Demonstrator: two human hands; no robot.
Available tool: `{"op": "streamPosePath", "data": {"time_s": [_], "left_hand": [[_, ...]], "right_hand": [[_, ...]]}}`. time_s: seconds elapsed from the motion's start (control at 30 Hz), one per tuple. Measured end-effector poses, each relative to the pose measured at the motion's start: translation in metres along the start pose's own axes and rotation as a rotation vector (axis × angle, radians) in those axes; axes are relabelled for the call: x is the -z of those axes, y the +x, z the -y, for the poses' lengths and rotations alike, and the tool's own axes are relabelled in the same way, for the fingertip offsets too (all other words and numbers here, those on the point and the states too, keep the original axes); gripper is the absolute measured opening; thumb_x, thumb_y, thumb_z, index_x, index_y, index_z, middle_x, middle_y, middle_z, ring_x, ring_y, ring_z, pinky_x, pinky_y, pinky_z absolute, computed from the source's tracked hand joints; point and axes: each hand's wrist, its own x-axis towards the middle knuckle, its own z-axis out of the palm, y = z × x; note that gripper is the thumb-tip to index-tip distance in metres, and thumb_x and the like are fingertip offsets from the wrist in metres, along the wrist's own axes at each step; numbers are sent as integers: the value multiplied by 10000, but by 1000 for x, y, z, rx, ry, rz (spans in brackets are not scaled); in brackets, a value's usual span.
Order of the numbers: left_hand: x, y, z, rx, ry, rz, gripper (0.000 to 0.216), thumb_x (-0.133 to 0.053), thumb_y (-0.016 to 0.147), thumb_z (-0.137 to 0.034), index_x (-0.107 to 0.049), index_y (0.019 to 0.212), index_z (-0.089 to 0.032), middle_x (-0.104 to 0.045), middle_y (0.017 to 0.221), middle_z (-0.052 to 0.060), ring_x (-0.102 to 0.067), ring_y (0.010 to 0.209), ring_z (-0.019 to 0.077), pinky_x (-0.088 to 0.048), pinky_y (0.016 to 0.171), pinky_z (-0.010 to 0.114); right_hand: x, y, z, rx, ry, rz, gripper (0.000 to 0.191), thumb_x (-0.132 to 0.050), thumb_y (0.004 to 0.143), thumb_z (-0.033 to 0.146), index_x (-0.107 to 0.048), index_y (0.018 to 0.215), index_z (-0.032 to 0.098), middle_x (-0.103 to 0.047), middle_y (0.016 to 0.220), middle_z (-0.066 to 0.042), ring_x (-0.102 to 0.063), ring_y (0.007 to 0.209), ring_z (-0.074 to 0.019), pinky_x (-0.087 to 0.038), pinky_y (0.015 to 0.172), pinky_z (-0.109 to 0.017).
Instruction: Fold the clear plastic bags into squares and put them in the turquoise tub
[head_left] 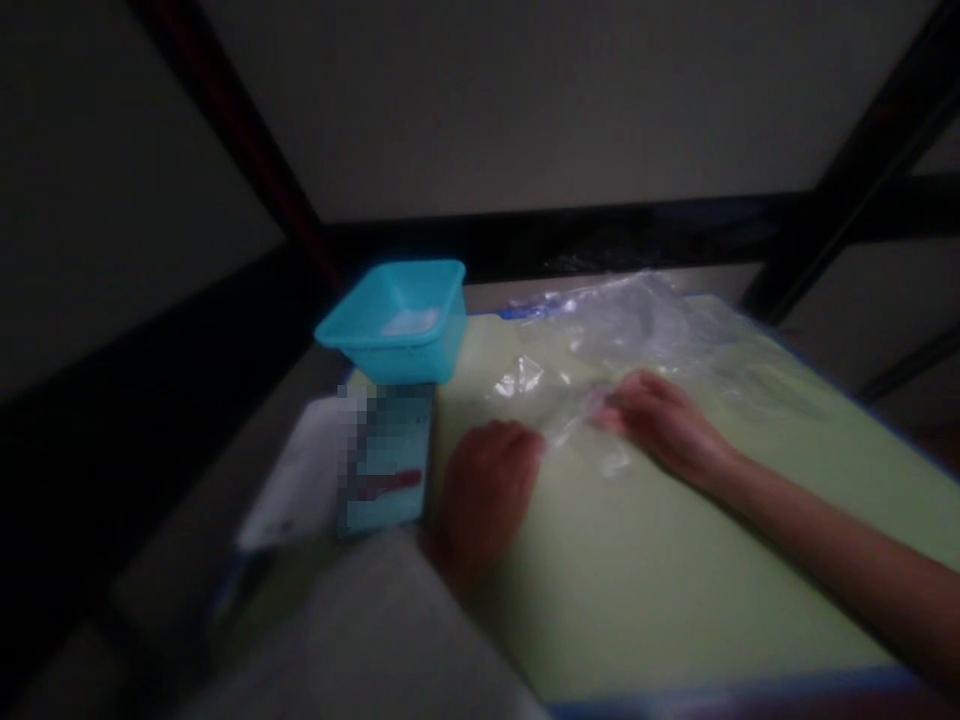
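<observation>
My left hand [484, 492] rests on a pale green mat [675, 580], fingers curled at the near edge of a clear plastic bag [637, 330]. My right hand [664, 425] lies on the same crumpled plastic, fingertips pinching it together near the middle. The picture is dim and blurred, so the exact grip is hard to read. A turquoise square tub [401, 318] sits on top of a light blue box [390, 460] just left of my left hand.
The green mat has a blue border [750, 690] and lies on a grey surface. A white sheet [296, 480] lies left of the box. Dark frame bars [847, 170] run behind and to both sides, in front of a pale wall.
</observation>
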Motion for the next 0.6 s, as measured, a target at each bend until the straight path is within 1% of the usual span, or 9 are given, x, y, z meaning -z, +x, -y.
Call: {"op": "streamPosePath", "data": {"time_s": [0.07,0.17,0.23,0.27,0.33,0.37,0.47,0.53,0.6], "left_hand": [[-1,-1,-2,-26,5,4,130,-525,846,-96,-633,800,-149,-657,807,56,-598,777,213,-493,735,359],[-5,-3,-5,-40,-68,0,137,-521,840,-90,-620,771,-156,-648,789,50,-591,755,197,-486,703,328],[-7,-4,-6,-20,-211,-23,147,-497,852,-103,-611,780,-162,-645,810,49,-594,775,181,-488,716,305],[-7,-3,-7,-4,-309,-34,147,-489,856,-115,-608,784,-164,-648,832,51,-599,796,174,-490,733,295],[-8,-2,-9,41,-537,-39,138,-497,851,-147,-601,763,-167,-661,886,56,-615,845,165,-493,778,282],[-8,-1,-10,79,-653,-28,137,-511,842,-167,-598,736,-168,-671,908,57,-624,864,166,-493,798,283],[-9,1,-11,280,-978,79,149,-559,827,-275,-625,737,-176,-705,879,49,-655,859,193,-514,797,312],[-9,3,-10,417,-1228,158,227,-558,837,-382,-649,800,-177,-720,867,57,-674,857,221,-532,794,353],[-7,5,-8,500,-1507,205,320,-553,832,-480,-652,842,-176,-725,905,71,-689,852,242,-545,792,390]], "right_hand": [[1,2,1,8,75,-19,238,-706,739,302,-480,734,228,-667,792,29,-669,713,-134,-540,722,-306],[-1,1,3,20,83,42,225,-665,783,373,-483,806,243,-671,1011,7,-673,803,-155,-543,747,-342],[-4,-3,3,48,-9,87,259,-687,763,371,-497,896,257,-638,1130,2,-663,772,-144,-542,696,-326],[-4,-5,3,73,-68,101,303,-706,745,356,-498,947,269,-621,1169,4,-653,727,-130,-535,645,-303],[-5,-8,3,126,-163,133,392,-719,730,345,-483,1039,297,-596,1221,4,-622,636,-104,-488,530,-252],[-4,-8,4,146,-187,152,405,-699,746,372,-473,1076,305,-588,1237,-4,-609,614,-99,-460,493,-239],[-2,-7,10,149,-232,182,438,-575,798,517,-447,1150,289,-624,1175,-47,-590,596,-116,-420,472,-245],[0,-5,15,125,-286,164,512,-483,804,606,-438,1182,264,-662,1059,-68,-608,642,-154,-442,522,-276],[2,-4,19,96,-339,188,593,-424,794,665,-442,1206,240,-675,968,-84,-643,759,-210,-479,621,-329]]}}
